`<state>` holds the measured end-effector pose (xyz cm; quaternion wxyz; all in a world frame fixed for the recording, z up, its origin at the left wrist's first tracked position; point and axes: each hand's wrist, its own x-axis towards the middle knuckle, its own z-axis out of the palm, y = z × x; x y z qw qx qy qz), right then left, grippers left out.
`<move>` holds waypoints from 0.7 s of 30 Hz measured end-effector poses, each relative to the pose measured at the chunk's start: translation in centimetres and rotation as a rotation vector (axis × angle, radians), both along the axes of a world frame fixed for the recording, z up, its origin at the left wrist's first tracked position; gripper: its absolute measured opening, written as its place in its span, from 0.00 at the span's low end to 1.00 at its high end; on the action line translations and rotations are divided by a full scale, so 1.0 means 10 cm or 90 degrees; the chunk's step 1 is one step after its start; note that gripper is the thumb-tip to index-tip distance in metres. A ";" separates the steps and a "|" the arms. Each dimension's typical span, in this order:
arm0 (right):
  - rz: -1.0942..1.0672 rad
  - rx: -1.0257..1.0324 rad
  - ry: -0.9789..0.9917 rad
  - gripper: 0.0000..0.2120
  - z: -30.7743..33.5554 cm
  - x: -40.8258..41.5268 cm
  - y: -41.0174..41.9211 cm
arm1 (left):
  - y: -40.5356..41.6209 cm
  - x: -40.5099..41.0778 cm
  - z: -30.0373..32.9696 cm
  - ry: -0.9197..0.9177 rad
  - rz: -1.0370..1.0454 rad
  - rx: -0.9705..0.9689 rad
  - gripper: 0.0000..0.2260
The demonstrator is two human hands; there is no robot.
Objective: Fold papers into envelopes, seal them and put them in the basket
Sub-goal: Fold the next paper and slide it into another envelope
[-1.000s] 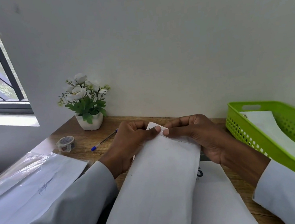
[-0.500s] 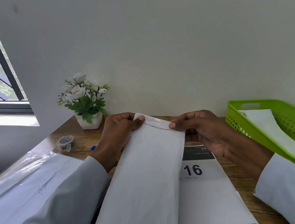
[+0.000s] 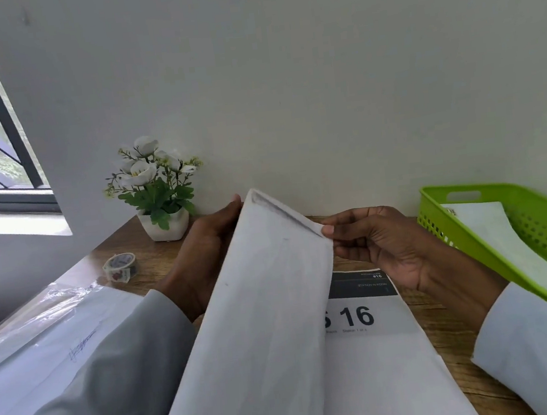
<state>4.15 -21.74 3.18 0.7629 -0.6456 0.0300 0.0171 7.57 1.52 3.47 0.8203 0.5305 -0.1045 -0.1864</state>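
A long white envelope (image 3: 263, 311) is held up over the desk, its flap folded down along the far end. My left hand (image 3: 203, 259) holds its left edge near the far corner, mostly hidden behind the paper. My right hand (image 3: 379, 246) pinches the right far corner between thumb and fingers. A green basket (image 3: 537, 231) stands at the right with a white envelope (image 3: 497, 243) lying inside it.
A white flower pot (image 3: 165, 223) stands by the wall. A tape roll (image 3: 120, 267) lies to the left. Papers in a clear plastic sleeve (image 3: 41, 336) lie at the left. A printed sheet marked 16 (image 3: 364, 326) lies under the envelope on the wooden desk (image 3: 442, 324).
Both hands have lifted the envelope's far end up and away from the desk, moving apart to its two corners. The flap stays folded down.
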 end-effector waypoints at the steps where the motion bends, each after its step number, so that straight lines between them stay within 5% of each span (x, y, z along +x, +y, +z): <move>1: 0.006 0.008 0.002 0.14 -0.01 0.00 0.00 | -0.02 0.01 0.01 -0.015 -0.014 0.014 0.18; 3: 0.028 0.014 0.008 0.13 -0.04 0.02 0.02 | -0.04 0.00 0.01 -0.112 -0.024 0.078 0.10; 6: 0.062 -0.001 0.024 0.14 -0.12 0.02 0.09 | -0.07 -0.05 -0.07 -0.250 0.032 0.116 0.19; 11: 0.109 -0.044 0.039 0.15 -0.24 -0.01 0.20 | -0.05 -0.01 -0.14 -0.322 -0.013 0.055 0.06; 18: 0.039 0.005 0.033 0.23 0.16 -0.08 0.10 | 0.09 0.08 -0.01 -0.273 0.193 0.166 0.11; 21: 0.033 0.069 0.019 0.14 0.34 -0.22 -0.01 | 0.22 0.12 0.06 -0.202 0.237 0.190 0.07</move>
